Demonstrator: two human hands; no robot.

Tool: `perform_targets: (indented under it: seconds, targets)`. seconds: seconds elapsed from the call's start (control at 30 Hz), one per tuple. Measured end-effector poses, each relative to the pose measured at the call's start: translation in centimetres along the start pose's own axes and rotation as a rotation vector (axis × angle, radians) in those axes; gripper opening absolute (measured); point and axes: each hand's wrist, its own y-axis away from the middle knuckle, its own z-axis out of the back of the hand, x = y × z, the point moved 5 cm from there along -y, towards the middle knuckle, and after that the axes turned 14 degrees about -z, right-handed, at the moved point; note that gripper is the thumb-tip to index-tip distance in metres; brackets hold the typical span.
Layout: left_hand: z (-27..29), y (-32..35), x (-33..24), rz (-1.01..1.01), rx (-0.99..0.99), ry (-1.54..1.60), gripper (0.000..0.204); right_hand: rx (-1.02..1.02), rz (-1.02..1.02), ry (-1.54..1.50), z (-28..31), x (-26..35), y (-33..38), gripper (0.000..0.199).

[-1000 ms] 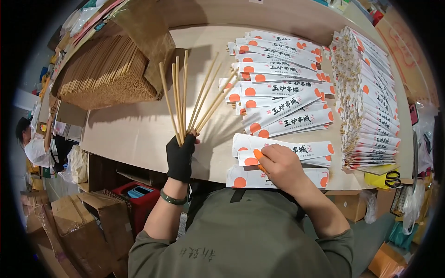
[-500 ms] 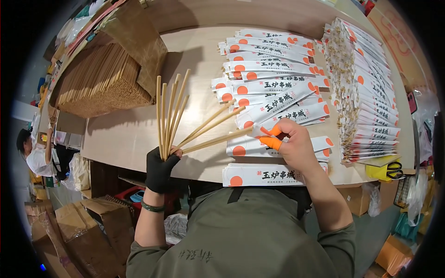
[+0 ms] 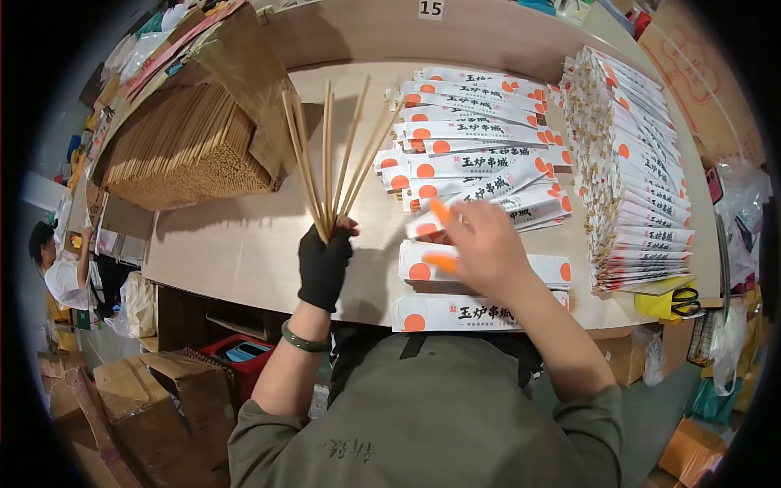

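Observation:
My left hand (image 3: 325, 264), in a black fingerless glove, grips a fanned bunch of wooden chopsticks (image 3: 328, 163) by their lower ends, the tips pointing up and away. Orange finger covers sit on the thumb and index finger of my right hand (image 3: 488, 248). Those two fingers are apart, with nothing seen between them. Below this hand lie white paper sleeves (image 3: 439, 315) with orange dots, in flat stacks near the table's front edge. Just beyond it is a loose pile of sleeved chopsticks (image 3: 488, 130). My right palm and other fingers are partly hidden.
A torn cardboard box (image 3: 252, 89) at the left holds a dense mass of bare chopsticks (image 3: 175, 154). Many sleeved chopsticks (image 3: 639, 163) are heaped high at the right. Black-handled scissors (image 3: 687, 302) lie at the front right edge. A person (image 3: 69, 276) is far left.
My right hand has let go of the sleeve and chopsticks it pinched, and its fingers have spread. My left hand has shifted right, its remaining chopsticks now standing more upright.

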Motion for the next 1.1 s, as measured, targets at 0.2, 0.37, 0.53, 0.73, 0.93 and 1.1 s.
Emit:
perform_targets:
  seconds: [0.2,0.37,0.53,0.73,0.93,1.1]
  targets:
    - [1.2,1.6,1.0,0.096,-0.148,-0.045,0.021,0.259,0.176,0.131,-3.0,0.2,5.0,0.022]
    - [2.3,2.8,1.1,0.164,-0.175,0.041,0.017,0.145,0.087,-0.028,-2.5,-0.5,5.6,0.018]
    - [4.5,3.3,1.6,0.192,-0.116,0.209,0.011,0.173,-0.353,-0.339,-1.1,-2.6,3.7,0.015]
    - [6.3,3.7,0.7,0.172,-0.02,0.18,0.009,0.192,-0.754,-0.684,0.6,-4.8,1.7,0.018]
    - [7.8,3.2,1.1,0.199,0.157,0.059,0.008,0.284,-0.727,-0.786,0.3,-4.8,1.9,0.013]
    - [6.7,2.1,-1.0,0.066,0.297,-0.118,0.015,0.228,-0.205,-0.276,1.0,-2.9,1.0,0.012]
